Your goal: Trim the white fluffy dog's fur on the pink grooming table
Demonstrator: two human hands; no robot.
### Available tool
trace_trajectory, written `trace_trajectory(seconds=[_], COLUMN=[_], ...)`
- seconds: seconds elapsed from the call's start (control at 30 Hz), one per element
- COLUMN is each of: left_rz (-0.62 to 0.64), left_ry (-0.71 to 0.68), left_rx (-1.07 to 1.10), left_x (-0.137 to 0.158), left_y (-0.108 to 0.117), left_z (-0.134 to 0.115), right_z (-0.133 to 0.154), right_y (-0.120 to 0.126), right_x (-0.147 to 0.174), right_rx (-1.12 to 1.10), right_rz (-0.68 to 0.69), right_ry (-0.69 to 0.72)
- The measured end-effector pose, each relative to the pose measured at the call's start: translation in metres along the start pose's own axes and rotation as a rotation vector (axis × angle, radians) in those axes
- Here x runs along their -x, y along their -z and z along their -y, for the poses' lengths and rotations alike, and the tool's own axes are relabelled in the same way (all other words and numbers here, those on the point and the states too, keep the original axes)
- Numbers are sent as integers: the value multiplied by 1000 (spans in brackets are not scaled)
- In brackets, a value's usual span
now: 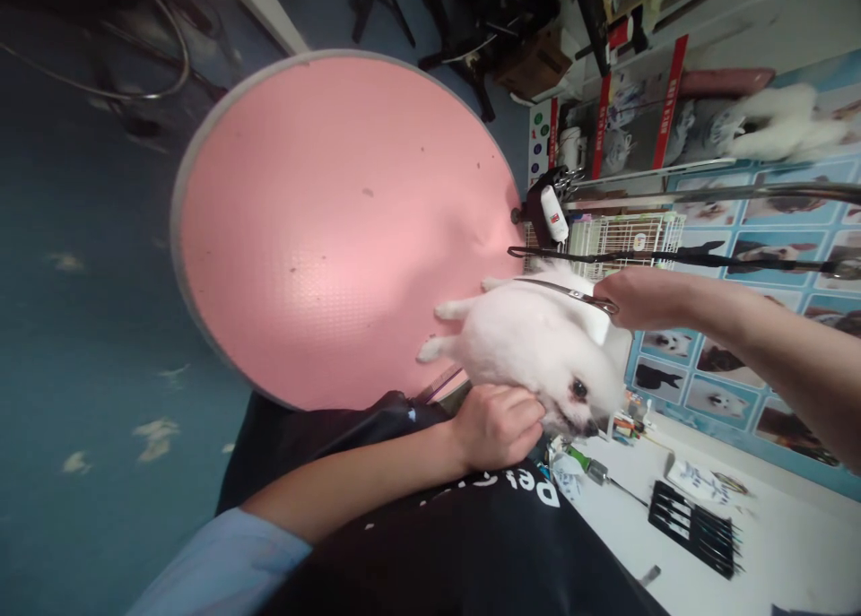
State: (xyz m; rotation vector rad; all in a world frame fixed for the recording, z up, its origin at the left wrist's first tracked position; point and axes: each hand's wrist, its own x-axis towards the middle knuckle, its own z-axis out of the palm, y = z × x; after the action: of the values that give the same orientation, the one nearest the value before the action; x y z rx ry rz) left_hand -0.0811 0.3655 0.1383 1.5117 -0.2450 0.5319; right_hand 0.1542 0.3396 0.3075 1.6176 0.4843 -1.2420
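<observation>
A white, short-clipped dog (511,334) stands at the right edge of a round pink table (323,203), its head toward the lower right. My left hand (501,423) is closed at the side of its jaw, the fingertips hidden in or behind the fur. In my right hand (622,298) is a pair of scissors (558,288), held by the handles. The long blades lie along the far side of the dog's body, touching or very near the fur; they look almost closed.
A black strap (585,257) runs above the scissors. White clippers (554,212) hang at the table's far right edge. On the white counter (605,526) lie a black case of tools (692,526) and a green-handled tool (588,464). Fur tufts (158,437) dot the floor.
</observation>
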Motion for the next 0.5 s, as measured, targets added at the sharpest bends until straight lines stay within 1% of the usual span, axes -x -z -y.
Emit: trace_trajectory(seconds=[0.07,0.13,0.27,0.4,0.5], left_rz=[34,52,18,6,-37], left_ry=[20,32,-1,-46,-68], left_rx=[-8,-21,-39,-17,-8], left_x=[-3,-6,-13,-18,-21], left_y=[-2,-7,-18,-28,-32], left_z=[4,9,17,15,9], right_z=[3,7,21,39,54], right_y=[4,8,13,23,32], right_x=[5,10,13,14,21], right_rx=[14,26,100,191,244], right_rz=[-5,-15,-15,21,52], right_ry=[-34,-40,-7,-5,-15])
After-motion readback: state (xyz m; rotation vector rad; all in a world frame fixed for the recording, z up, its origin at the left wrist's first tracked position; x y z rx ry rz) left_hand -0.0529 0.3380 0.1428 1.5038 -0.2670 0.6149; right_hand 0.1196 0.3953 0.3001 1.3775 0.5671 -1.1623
